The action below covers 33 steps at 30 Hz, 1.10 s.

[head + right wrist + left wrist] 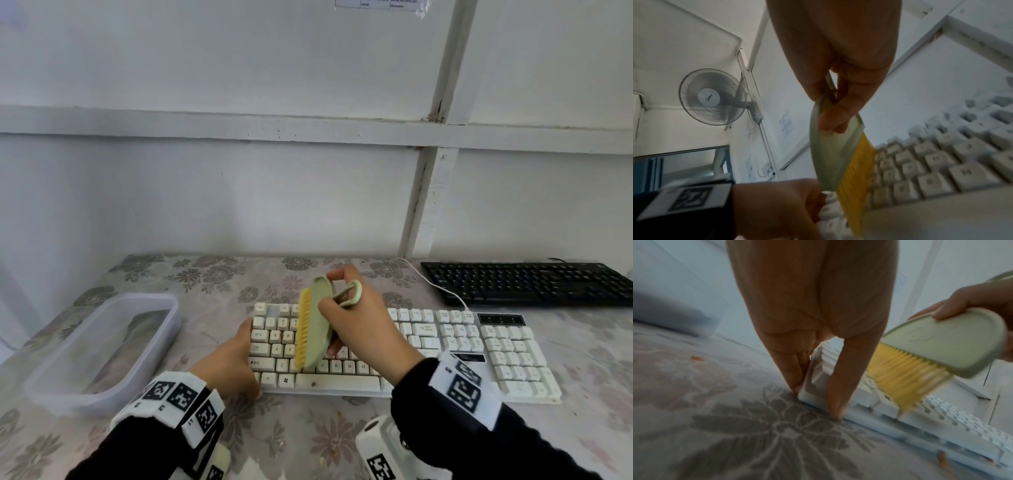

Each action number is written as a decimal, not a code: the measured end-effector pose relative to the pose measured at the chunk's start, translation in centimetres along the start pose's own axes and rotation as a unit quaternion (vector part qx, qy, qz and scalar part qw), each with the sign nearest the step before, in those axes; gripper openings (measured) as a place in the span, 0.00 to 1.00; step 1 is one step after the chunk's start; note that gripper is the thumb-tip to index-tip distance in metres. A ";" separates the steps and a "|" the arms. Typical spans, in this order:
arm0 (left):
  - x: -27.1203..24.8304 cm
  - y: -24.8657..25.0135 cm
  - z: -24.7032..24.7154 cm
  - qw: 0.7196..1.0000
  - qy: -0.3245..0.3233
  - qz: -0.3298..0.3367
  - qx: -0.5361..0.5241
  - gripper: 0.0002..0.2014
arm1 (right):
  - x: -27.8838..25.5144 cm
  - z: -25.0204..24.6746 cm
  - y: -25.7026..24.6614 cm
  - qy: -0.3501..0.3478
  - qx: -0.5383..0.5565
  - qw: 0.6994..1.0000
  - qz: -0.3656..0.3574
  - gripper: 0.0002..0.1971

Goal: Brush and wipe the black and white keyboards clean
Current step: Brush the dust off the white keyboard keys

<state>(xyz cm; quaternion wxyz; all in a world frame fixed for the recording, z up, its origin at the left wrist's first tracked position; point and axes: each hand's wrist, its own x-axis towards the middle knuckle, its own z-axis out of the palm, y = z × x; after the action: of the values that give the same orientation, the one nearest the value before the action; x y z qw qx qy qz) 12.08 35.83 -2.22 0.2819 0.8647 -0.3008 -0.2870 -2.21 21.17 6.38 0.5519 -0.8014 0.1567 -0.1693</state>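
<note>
Head, brush (317, 325) in right grip (363, 325), on white keyboard (479, 346)

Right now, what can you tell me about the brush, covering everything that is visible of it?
The brush has a flat, pale green body that looks like plastic, rounded at the ends. It has a loop handle at its far end and a dense row of yellow bristles along one long edge. The right hand grips it, thumb on one face, fingers on the other. It is tilted over the left half of the white keyboard, bristles meeting the keys and blurred in the left wrist view.
</note>
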 end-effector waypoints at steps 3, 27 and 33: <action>0.2 -0.2 0.0 1.000 -0.002 0.005 -0.012 0.55 | -0.3 0.8 0.8 -0.038 -0.013 0.999 0.016 0.07; 0.3 -0.2 0.0 1.000 0.006 -0.002 -0.007 0.56 | -1.3 0.2 -0.9 -0.154 -0.040 0.985 0.062 0.10; 0.2 -0.1 0.1 1.000 0.007 -0.004 0.011 0.56 | 1.4 0.8 -1.2 -0.035 -0.026 0.999 -0.016 0.11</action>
<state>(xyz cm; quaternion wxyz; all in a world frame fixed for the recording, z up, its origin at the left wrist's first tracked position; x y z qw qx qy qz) 12.21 35.75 -2.45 0.2735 0.8709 -0.2986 -0.2785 -0.51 21.67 7.38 0.5333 -0.8233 0.1285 -0.1459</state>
